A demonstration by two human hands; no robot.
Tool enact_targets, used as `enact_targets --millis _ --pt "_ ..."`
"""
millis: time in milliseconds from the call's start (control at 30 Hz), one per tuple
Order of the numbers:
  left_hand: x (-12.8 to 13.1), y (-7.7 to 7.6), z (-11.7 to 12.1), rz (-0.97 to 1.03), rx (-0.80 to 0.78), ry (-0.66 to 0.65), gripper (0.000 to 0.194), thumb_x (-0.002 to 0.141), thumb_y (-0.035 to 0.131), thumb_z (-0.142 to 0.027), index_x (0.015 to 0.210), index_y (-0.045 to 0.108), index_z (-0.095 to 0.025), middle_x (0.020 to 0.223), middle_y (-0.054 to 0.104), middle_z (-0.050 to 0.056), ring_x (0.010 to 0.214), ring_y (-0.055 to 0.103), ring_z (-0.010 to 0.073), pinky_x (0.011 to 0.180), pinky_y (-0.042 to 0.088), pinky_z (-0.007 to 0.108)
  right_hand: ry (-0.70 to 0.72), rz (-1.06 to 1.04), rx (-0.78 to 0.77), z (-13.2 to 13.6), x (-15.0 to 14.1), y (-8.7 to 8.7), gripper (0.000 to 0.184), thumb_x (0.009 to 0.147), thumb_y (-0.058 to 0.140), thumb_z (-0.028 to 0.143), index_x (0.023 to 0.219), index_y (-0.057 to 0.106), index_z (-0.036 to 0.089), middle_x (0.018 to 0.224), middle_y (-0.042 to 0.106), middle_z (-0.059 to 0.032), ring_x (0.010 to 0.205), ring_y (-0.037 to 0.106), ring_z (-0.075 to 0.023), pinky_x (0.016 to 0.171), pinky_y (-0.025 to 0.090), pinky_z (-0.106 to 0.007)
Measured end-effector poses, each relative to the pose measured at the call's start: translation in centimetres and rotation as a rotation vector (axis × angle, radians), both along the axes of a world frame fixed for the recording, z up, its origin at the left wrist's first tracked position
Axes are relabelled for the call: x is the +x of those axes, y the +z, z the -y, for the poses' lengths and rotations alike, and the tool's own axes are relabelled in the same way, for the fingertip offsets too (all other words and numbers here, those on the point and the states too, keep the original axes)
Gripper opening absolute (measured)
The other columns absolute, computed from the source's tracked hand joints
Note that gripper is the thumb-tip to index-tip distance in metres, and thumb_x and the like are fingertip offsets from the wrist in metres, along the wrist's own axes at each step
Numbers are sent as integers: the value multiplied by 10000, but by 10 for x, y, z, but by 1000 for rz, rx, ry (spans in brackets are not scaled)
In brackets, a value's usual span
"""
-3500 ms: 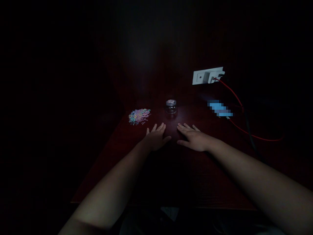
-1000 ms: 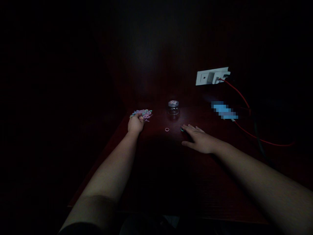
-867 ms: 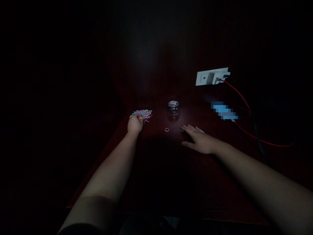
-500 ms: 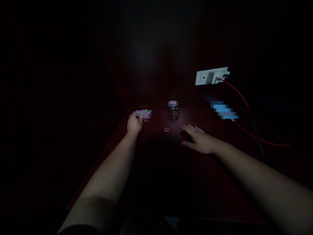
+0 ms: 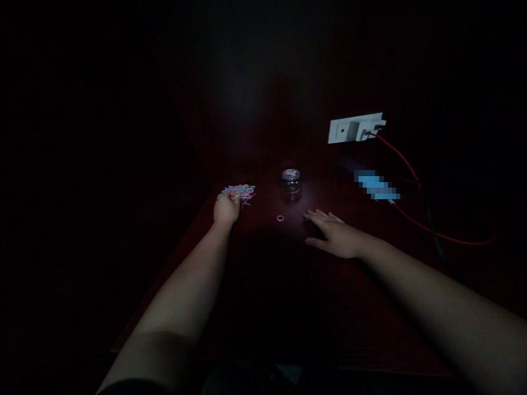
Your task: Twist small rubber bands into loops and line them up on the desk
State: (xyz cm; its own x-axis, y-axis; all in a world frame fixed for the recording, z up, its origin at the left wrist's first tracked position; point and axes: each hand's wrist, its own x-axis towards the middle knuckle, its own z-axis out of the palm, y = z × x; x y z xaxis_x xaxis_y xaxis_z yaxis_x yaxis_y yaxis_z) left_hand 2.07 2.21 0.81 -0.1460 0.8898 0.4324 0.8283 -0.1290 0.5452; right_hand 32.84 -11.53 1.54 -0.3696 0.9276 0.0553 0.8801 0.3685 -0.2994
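My left hand [image 5: 226, 208] is at the near side of a heap of small pastel hair ties [image 5: 246, 191] on the dark red table. Its thumb and fingers are pinched together, and a yellowish hair tie [image 5: 237, 196] shows at the tips. Part of the heap is hidden behind this hand. A single pink hair tie [image 5: 280, 218] lies apart, between my hands. My right hand [image 5: 331, 235] rests palm down with its fingers stretched out. Whatever is beneath its fingertips is hidden.
A clear lidded jar [image 5: 291, 182] stands at the back of the table [image 5: 263, 285]. To the right lies a blurred-out blue object [image 5: 376, 185] on a red cable [image 5: 436, 236]. The cable runs to a white charger in a wall socket [image 5: 338, 130]. Surroundings are very dark.
From lying flat, my left hand has moved left to the heap and closed. A pink hair tie has appeared mid-table. The green one seen at my right fingertips no longer shows clearly.
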Motion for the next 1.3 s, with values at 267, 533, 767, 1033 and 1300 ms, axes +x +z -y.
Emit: enact_targets --millis 267,533,767,1033,1300 --pt "-1 -1 -3 -37 180 -29 194 841 520 -321 862 638 -168 961 635 91 857 599 204 832 458 319 -4 13 -5 2 -1 3 806 835 507 546 1491 265 145 1544 247 -152 1428 192 -327 1160 185 -521" --pt "41 7 31 -134 -51 -697 281 822 567 -303 1073 636 -196 733 624 -11 637 552 117 625 438 226 8 -24 18 -1 0 -3 825 828 524 551 1500 239 165 1538 270 -150 1424 201 -339 1155 197 -532" --pt "64 9 52 -383 -40 -748 254 840 542 -283 1020 714 -234 940 673 31 828 603 155 762 458 261 -1 25 4 -3 -1 -2 807 831 499 580 1484 292 153 1549 231 -147 1430 185 -329 1159 177 -511" --pt "95 10 70 -417 -33 -675 279 874 519 -367 1035 715 -250 940 678 37 856 611 172 798 469 276 0 22 -44 0 -4 2 843 831 488 596 1512 203 188 1577 122 -123 1445 127 -313 1160 145 -498" --pt "105 8 87 -333 -106 -488 293 887 505 -393 1033 714 -248 969 675 49 855 619 179 781 470 275 -8 49 -46 -2 -6 3 849 829 434 637 1505 233 163 1575 149 -98 1446 124 -321 1163 141 -492"
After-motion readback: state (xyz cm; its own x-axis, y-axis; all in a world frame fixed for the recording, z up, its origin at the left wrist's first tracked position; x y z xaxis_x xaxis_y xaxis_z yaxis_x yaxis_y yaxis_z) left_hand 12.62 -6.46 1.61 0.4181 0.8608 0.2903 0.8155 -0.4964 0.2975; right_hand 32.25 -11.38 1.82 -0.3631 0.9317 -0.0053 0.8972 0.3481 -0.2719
